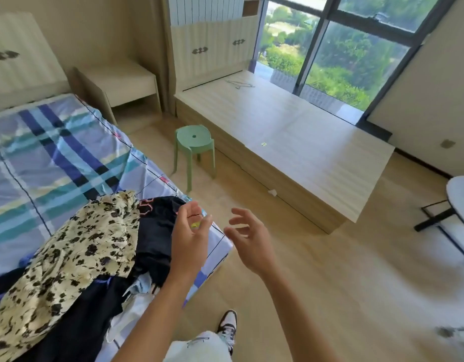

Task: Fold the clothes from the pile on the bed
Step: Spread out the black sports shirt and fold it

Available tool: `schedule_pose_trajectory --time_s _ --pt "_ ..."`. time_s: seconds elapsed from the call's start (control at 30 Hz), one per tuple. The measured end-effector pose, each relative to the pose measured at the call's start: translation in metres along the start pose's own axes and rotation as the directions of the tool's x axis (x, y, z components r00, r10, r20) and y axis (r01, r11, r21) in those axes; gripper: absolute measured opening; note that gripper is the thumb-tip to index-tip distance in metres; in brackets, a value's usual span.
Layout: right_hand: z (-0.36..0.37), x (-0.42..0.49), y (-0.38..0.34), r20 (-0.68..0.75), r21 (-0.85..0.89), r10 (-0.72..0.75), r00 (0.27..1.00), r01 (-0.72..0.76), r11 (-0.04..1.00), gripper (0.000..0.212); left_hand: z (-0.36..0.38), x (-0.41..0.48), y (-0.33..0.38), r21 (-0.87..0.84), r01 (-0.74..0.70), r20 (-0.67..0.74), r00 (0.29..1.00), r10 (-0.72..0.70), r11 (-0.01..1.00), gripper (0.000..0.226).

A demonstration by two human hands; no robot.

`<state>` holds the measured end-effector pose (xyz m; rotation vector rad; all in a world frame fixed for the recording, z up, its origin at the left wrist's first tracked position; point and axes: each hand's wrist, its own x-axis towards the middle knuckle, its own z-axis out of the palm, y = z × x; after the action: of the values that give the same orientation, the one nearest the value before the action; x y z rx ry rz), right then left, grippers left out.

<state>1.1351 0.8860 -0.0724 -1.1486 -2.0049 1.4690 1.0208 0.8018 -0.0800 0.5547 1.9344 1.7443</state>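
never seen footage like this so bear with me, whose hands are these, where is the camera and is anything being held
There is no machine here. A person wears a wide-angle camera on the head, and this single picture looks forward and down from it. The two arms reaching in from the bottom are that person's own. The left hand hovers over the corner of the bed, the right hand over the floor beside it. Both are open with loosely bent fingers and hold nothing. On the checked sheet lies an unfolded pile: a cream flowered garment, a dark garment next to it, and pale pieces underneath. Beyond stand a green stool and a wooden platform by the window.
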Motion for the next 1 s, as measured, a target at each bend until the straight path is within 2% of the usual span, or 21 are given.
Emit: schedule_pose_trajectory --time_s 0.27,0.43,0.63,0.77,0.87,1.0 --pt "-0.039 0.158 -0.007 0.159 -0.047 -0.016 0.987 0.024 0.999 0.040 0.067 0.124 0.025 -0.021 0.045 -0.178 0.983 -0.048 0.999 0.029" --pt "-0.044 0.257 -0.005 0.289 -0.029 -0.049 0.956 0.060 0.998 0.038 0.102 0.185 0.017 -0.005 0.113 -0.305 0.946 -0.109 0.994 0.032" --pt "-0.060 0.384 -0.002 0.450 -0.026 -0.097 0.888 0.122 0.992 0.039 0.159 0.277 0.013 0.004 0.125 -0.481 0.870 -0.108 0.992 0.025" --pt "-0.086 0.464 -0.006 0.588 -0.075 -0.105 0.802 0.183 0.980 0.039 0.203 0.337 0.021 -0.016 0.180 -0.596 0.788 -0.154 0.984 0.028" --pt "-0.094 0.523 -0.019 0.652 -0.084 -0.146 0.744 0.262 0.961 0.039 0.226 0.376 0.037 -0.018 0.172 -0.639 0.756 -0.144 0.985 0.026" --pt "-0.079 0.588 -0.041 0.709 -0.066 -0.162 0.686 0.293 0.954 0.039 0.236 0.417 0.050 -0.046 0.170 -0.704 0.694 -0.153 0.984 0.022"
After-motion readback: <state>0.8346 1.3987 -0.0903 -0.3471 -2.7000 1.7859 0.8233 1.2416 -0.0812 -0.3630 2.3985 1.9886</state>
